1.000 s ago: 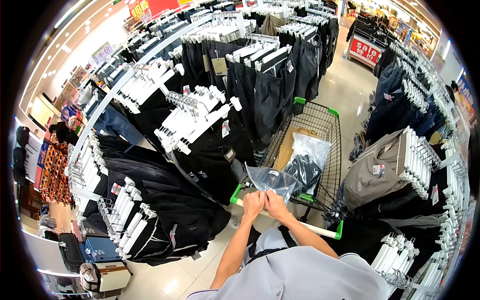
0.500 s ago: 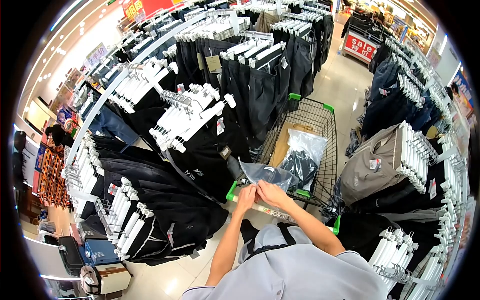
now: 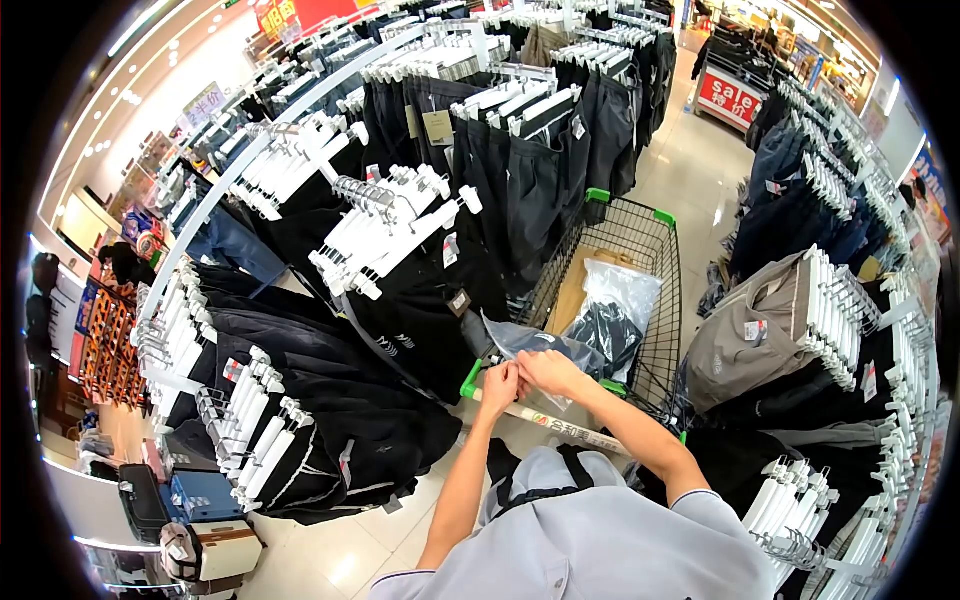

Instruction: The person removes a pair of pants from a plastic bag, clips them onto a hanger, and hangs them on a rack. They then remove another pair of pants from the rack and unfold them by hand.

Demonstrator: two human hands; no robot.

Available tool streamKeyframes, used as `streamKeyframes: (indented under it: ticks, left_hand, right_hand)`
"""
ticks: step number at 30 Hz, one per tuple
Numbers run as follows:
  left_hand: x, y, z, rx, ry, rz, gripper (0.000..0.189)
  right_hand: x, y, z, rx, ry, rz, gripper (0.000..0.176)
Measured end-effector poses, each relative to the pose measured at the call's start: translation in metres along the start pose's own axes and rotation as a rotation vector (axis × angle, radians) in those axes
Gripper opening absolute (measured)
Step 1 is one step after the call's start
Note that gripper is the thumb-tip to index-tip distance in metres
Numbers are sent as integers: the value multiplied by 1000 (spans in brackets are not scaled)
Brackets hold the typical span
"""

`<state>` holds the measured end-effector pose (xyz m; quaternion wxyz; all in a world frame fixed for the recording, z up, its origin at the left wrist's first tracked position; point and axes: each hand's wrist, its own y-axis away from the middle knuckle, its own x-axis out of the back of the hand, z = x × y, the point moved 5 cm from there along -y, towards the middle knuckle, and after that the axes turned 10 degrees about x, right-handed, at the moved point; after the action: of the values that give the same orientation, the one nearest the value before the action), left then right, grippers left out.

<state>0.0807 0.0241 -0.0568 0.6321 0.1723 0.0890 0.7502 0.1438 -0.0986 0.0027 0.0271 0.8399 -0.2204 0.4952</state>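
Note:
My left hand (image 3: 500, 386) is closed in a pinch at the edge of a clear plastic bag (image 3: 508, 335) with dark folded clothing in it. Close beside it, my right hand (image 3: 548, 372) grips the same bag, fingers bent; a clear flap shows below it. Both hands are just above the handle (image 3: 570, 432) of a black wire shopping cart (image 3: 660, 285) with green corners. Inside the cart, another clear bag (image 3: 610, 310) of dark clothing lies on a brown flat piece (image 3: 570, 292). My fingertips are partly hidden.
Racks of black trousers (image 3: 410, 320) on white hangers stand close on the left. More racks, with grey-brown trousers (image 3: 745, 335), line the right. A tiled aisle (image 3: 690, 160) runs ahead towards a red sale sign (image 3: 728, 98). Suitcases (image 3: 205, 495) stand at lower left.
My hands have risen slightly, and the right one has shifted a little away from the left. More of the bag's clear flap shows below. The view has shifted slightly.

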Motion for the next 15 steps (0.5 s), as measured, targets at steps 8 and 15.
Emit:
streamKeyframes:
  ticks: [8,15]
  left_hand:
    - [-1,4,7,-35,74,127,37]
    - [-7,25,14,-77,-393,267,38]
  right_hand:
    - [5,-5,3,-12,6,-61,27]
    - [53,-8,25,-161,191,187,27]
